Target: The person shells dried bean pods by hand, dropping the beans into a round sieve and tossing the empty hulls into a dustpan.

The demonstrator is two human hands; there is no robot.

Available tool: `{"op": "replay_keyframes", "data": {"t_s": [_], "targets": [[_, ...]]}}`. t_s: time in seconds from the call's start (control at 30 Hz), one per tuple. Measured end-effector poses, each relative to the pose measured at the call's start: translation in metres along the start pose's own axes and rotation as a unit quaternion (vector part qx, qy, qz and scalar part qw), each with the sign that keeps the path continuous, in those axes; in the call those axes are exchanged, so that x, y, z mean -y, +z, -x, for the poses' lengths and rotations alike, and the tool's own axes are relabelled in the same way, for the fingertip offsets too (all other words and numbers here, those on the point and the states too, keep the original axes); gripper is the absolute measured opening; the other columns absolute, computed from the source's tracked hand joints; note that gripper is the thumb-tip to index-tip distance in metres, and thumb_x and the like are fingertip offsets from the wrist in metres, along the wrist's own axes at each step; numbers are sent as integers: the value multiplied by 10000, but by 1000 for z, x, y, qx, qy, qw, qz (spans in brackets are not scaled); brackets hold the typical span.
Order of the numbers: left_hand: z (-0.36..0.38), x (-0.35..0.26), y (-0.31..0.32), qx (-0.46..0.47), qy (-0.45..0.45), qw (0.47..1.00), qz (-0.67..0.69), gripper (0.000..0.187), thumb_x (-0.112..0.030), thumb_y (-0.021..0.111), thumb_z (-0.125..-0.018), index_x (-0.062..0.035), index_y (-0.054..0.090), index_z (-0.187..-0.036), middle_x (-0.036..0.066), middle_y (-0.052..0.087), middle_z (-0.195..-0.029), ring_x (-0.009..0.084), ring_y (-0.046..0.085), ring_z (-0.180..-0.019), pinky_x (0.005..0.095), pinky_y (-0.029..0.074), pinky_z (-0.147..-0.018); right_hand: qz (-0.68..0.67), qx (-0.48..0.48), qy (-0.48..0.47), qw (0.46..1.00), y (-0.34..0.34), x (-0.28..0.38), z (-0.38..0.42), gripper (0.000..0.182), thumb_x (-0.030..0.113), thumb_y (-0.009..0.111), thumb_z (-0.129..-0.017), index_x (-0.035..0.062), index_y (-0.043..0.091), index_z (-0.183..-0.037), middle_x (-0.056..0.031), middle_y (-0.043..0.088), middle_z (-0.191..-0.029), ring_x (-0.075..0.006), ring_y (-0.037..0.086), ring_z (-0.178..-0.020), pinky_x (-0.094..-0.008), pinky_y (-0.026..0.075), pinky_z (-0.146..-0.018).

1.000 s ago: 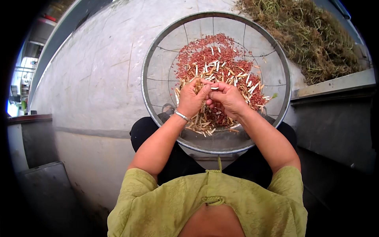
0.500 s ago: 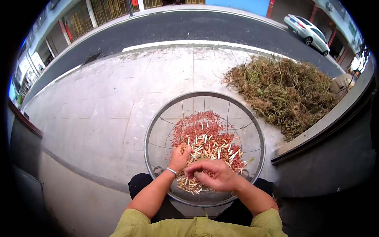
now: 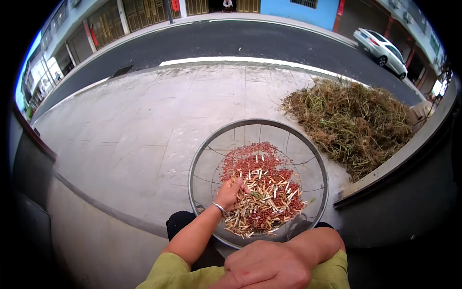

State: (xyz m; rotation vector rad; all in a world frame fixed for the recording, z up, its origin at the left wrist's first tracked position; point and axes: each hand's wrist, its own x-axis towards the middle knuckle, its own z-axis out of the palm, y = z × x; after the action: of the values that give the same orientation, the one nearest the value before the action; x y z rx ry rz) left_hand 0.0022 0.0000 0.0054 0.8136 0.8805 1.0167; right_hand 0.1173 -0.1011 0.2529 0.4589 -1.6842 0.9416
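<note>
A round sieve (image 3: 193, 166) with a metal rim and fine mesh rests over my knees. Small red beans (image 3: 250, 156) are spread over its far half. Split, pale bean pods (image 3: 255, 212) lie in a heap over the nearer beans. My left hand (image 3: 231, 192) is in the sieve at the left side of the heap, its fingers curled around some pods; a silver bangle circles the wrist. Much closer to the camera, my right hand (image 3: 269, 265) is raised over my lap, back of the hand up. Its fingers are bent and mostly hidden.
A big heap of dried plant stalks (image 3: 351, 123) lies on the pavement, right of the sieve. Dark panels (image 3: 399, 212) flank me. Beyond the pavement runs a road (image 3: 211, 43), with a white car (image 3: 382, 50) at the far right and a person (image 3: 227, 6) across it.
My right hand has left the pods and come up toward my chest. My left hand stays at the heap's left side. The whole view has shifted slightly.
</note>
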Motion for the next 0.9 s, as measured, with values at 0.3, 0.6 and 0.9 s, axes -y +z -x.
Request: {"op": "replay_keyframes", "data": {"t_s": [0.3, 0.6, 0.9], "targets": [[6, -12, -5, 7, 17, 998, 54, 306, -363, 475, -930, -83, 471, -807, 61, 582, -692, 130, 565, -569, 214, 387, -429, 117, 27, 38, 992, -6, 1, -14, 236, 24, 586, -777, -90, 632, -978, -211, 652, -939, -196, 636, -587, -242, 443, -442], [7, -21, -10, -19, 4, 991, 132, 265, -319, 501, -926, -83, 464, -812, -14, 419, -565, 88, 422, -467, 209, 326, -405, -99, 138, 92, 981, 20, -27, 12, 266, 152, 514, -877, 14, 596, -1088, -155, 599, -1031, -287, 619, -821, -360, 482, -649], [9, -30, -26, -86, 88, 982, 141, 241, -294, 588, -881, -92, 474, -813, -29, 408, -559, 71, 409, -465, 199, 297, -396, 357, 44, 479, 801, -88, -101, 133, 294, -14, 526, -818, 45, 614, -1093, -113, 656, -909, -127, 641, -665, -245, 502, -560]]}}
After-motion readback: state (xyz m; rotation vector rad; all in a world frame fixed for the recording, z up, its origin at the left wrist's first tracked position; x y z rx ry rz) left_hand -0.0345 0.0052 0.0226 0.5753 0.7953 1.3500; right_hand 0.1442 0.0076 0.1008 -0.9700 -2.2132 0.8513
